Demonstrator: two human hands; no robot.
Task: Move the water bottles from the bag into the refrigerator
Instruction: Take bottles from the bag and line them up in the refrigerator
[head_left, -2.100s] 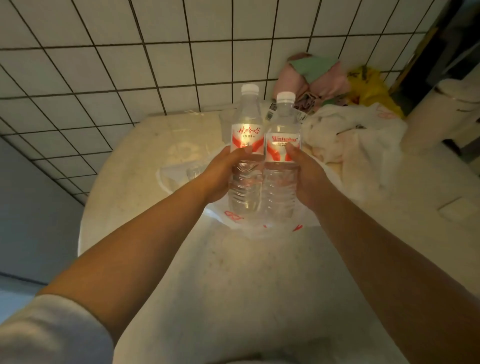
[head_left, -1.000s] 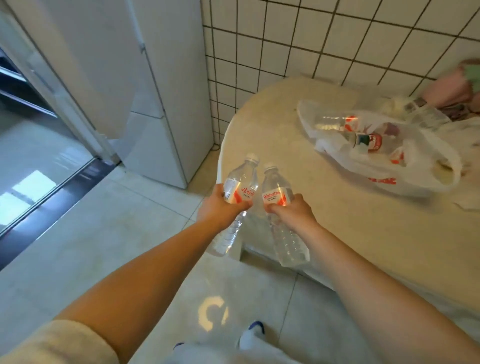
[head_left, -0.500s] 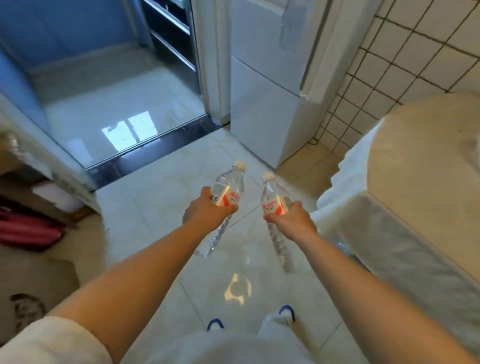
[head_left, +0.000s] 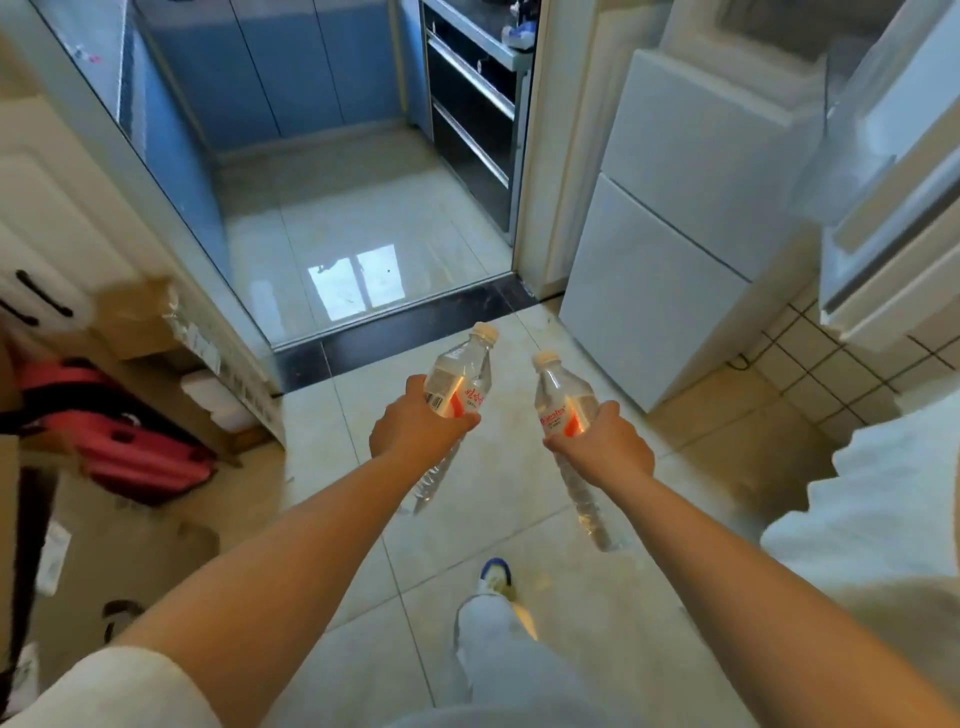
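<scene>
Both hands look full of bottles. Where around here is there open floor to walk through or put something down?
Bare tile floor runs ahead between the refrigerator on the right and the cardboard boxes on the left, up to the dark threshold. The left side is crowded with boxes and a red bag. The left hand and right hand each grip a bottle.

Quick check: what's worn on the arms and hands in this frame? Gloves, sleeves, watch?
Both hands are bare: no gloves, rings or watch visible on the left hand or the right hand. The forearms are uncovered. A pale, off-white short sleeve shows on the left upper arm; the right sleeve is out of frame.
</scene>
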